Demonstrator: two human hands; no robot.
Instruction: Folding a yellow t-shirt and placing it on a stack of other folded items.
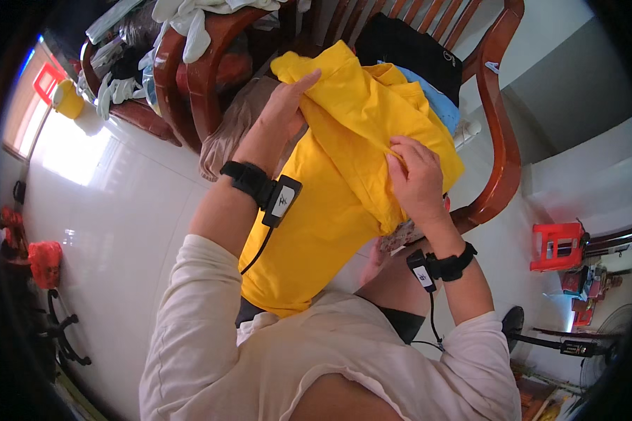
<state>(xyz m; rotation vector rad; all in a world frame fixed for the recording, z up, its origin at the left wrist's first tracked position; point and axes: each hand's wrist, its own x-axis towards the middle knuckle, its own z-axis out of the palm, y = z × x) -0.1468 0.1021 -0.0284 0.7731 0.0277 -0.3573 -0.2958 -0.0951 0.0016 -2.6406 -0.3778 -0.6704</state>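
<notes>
A yellow cloth garment (321, 210) drapes from my lap across to the wooden chair in front of me. Its upper part is folded over on itself, with loose creases. My left hand (290, 102) grips the upper left part, thumb on top and the fingers hidden beneath the cloth. On the right side, my right hand (415, 171) pinches a fold between thumb and fingers. Behind the yellow cloth lie a light blue fabric (436, 102) and a black garment (408, 50) bearing a small white print.
The wooden chair's curved armrest (503, 142) rises at right. Brown cloth (231, 131) hangs over the seat's left side. White gloves (192, 26) lie across another armrest. A red plastic stool (557, 246) and a fan (608, 337) stand farther right; a yellow bucket (68, 99) is far left.
</notes>
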